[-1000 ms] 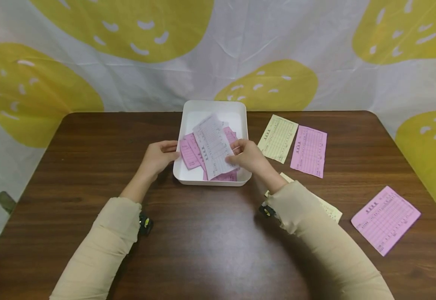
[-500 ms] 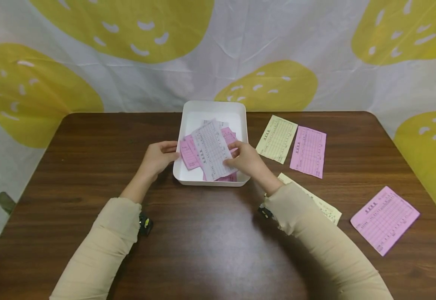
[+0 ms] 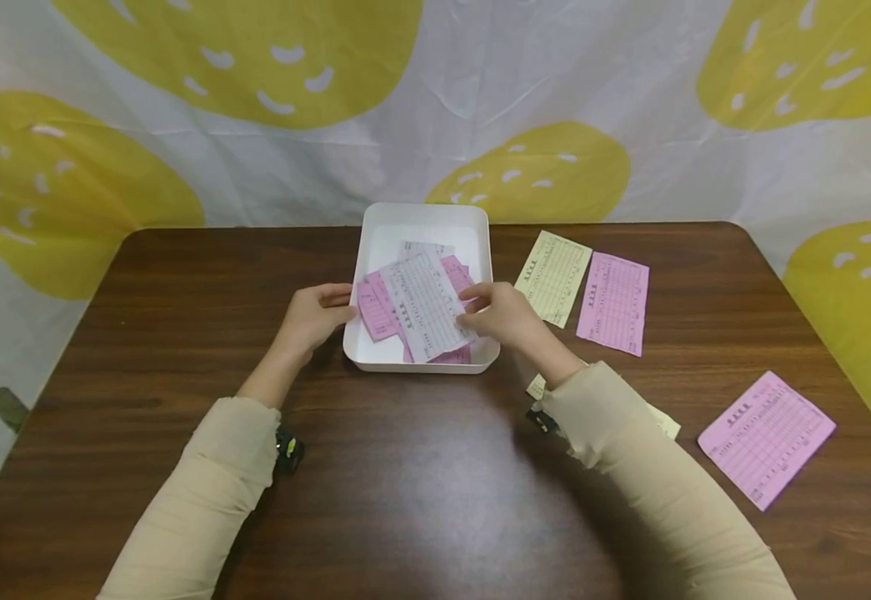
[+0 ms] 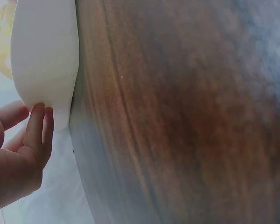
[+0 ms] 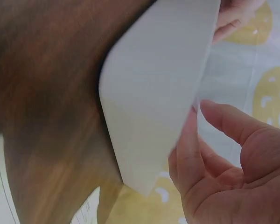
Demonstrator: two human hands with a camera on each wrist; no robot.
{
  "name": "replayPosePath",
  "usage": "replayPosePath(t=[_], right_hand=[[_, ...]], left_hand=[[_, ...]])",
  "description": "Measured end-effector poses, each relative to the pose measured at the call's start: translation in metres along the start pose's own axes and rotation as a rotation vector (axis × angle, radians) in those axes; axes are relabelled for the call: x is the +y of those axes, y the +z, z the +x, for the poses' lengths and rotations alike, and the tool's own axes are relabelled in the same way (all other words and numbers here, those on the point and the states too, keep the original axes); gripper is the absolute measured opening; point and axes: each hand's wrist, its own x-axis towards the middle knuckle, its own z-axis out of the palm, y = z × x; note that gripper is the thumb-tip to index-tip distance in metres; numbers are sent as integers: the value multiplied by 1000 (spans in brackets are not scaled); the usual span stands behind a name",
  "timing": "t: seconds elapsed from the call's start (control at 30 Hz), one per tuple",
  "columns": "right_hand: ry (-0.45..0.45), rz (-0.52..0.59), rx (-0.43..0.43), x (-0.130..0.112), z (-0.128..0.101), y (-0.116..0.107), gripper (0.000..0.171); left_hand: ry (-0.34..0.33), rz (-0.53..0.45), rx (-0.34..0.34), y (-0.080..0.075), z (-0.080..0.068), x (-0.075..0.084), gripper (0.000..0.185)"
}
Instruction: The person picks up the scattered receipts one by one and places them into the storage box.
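A white tray stands at the back middle of the table, holding several printed paper slips. On top lies a whitish slip, over pink slips and another whitish slip. At the tray's left rim, my left hand holds the wall, thumb at the edge and fingers against the outside. My right hand reaches over the right rim. Its thumb is at the top slip's right edge, with the index finger apart from it, beside the pink paper. The rim partly hides those fingertips in the right wrist view.
Right of the tray lie a yellow slip and a pink slip. Another yellow slip is mostly under the right sleeve. A further pink slip lies nearer the right edge. A patterned curtain hangs behind the table.
The whitish slip has sunk lower onto the pile and lies flatter. My right hand has shifted slightly right, its thumb nearer the slip's edge. The left hand stays at the rim.
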Motion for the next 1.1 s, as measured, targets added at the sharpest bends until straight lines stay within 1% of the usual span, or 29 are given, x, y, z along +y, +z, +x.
replayPosePath(t=[0.23,0.33,0.57,0.67,0.8,0.9,1.1], right_hand=[[-71,54,-57,5,-2,-16,39],[-84,48,-43,9,-3,-26,38],[-6,127,21,19,-7,-58,39],[8,124,49,28,-8,-73,41],[25,151,93,45,-10,-94,44],[59,147,133,58,-13,-108,46],[138,80,177,85,-20,-128,49]], left_hand=[[-4,12,1,0,0,0,46],[0,14,4,-1,0,-1,46],[6,12,4,-1,-1,-1,46],[2,11,2,-1,-1,0,46],[-2,9,0,-2,-1,1,46],[-1,9,0,-2,-1,2,46],[2,12,3,-2,-1,2,46]])
